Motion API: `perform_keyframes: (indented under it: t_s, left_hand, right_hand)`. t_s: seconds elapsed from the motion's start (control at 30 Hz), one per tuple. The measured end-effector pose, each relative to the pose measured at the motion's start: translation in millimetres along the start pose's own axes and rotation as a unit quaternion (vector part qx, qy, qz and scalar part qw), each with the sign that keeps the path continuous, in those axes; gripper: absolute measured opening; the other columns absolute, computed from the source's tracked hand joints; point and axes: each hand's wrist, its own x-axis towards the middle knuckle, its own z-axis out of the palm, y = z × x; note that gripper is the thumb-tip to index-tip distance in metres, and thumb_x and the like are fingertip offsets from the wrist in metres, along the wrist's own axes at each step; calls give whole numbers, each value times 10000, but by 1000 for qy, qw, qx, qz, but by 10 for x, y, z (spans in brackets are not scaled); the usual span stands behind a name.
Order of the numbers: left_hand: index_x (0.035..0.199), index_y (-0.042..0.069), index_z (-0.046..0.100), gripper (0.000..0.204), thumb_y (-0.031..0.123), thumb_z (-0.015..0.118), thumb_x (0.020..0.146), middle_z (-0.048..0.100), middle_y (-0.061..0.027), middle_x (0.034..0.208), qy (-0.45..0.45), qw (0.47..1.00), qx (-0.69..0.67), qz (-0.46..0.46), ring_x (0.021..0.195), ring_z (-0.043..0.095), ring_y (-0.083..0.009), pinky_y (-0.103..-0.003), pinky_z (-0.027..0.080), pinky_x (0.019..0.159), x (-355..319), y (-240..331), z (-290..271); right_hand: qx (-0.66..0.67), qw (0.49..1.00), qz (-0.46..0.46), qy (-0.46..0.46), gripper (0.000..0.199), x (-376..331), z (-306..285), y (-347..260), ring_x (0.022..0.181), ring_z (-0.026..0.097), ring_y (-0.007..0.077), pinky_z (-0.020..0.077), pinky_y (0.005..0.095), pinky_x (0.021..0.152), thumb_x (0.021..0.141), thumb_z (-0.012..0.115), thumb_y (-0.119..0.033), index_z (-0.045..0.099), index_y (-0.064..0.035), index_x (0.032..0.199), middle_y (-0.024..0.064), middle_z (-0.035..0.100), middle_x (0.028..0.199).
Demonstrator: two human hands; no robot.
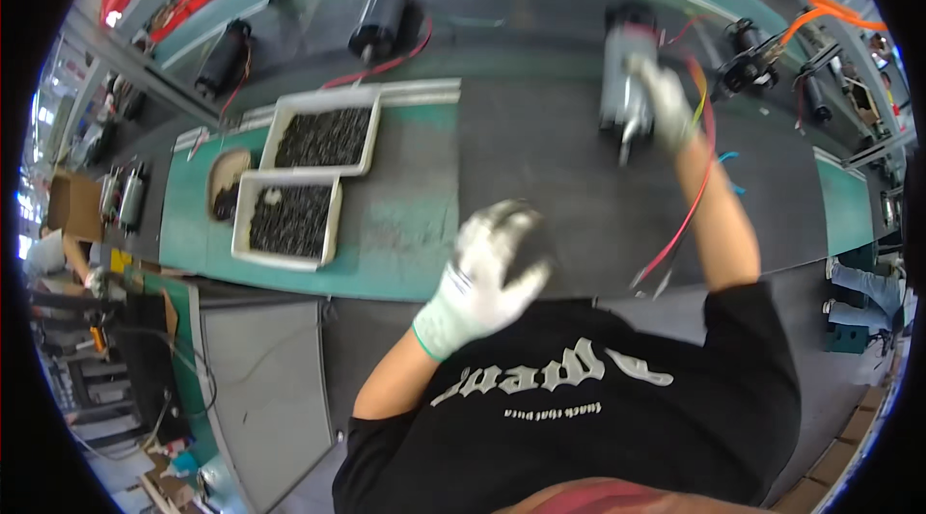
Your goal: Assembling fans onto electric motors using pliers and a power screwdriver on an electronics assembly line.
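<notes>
My right hand [667,107], in a pale work glove, lies along the right side of a silver-grey cylindrical motor [625,80], its fingers gripping the casing. The motor's shaft end points toward me, and both it and the hand are slightly blurred. Red, black and yellow leads [696,196] trail past my right forearm to the near edge. My left hand [490,273], also gloved, is raised above the near edge of the work surface. Its fingers curl toward the thumb around a dark, blurred patch that I cannot make out.
Two white trays [336,254] of small black pieces and a brown bowl [214,188] stand on the green mat at left. More motors [382,14] with leads lie along the dark conveyor [521,41]. An orange hose [820,13] hangs at far right. Another person [72,254] is at far left.
</notes>
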Motion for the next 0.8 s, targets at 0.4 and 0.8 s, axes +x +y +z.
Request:
perform_keyframes:
  t_s: [0.4, 0.8]
  left_hand:
    - [929, 34, 634, 256, 86, 715, 692, 664, -109, 950, 231, 958, 136, -100, 925, 622, -313, -439, 478, 899, -684, -704, -248]
    - [827, 43, 658, 208, 61, 742, 637, 669, -91, 871, 181, 968, 127, -118, 840, 633, -295, -412, 504, 800, -481, -738, -230]
  right_hand:
    - [-382, 868, -317, -18, 452, 2053, 1361, -971, 1101, 611, 287, 456, 357, 961, 944, 464, -344, 603, -21, 1229, 167, 620, 1240]
    - [-260, 843, -412, -230, 390, 518, 3667, -882, 920, 642, 392, 496, 443, 881, 901, 500, -377, 698, -42, 921, 224, 664, 964]
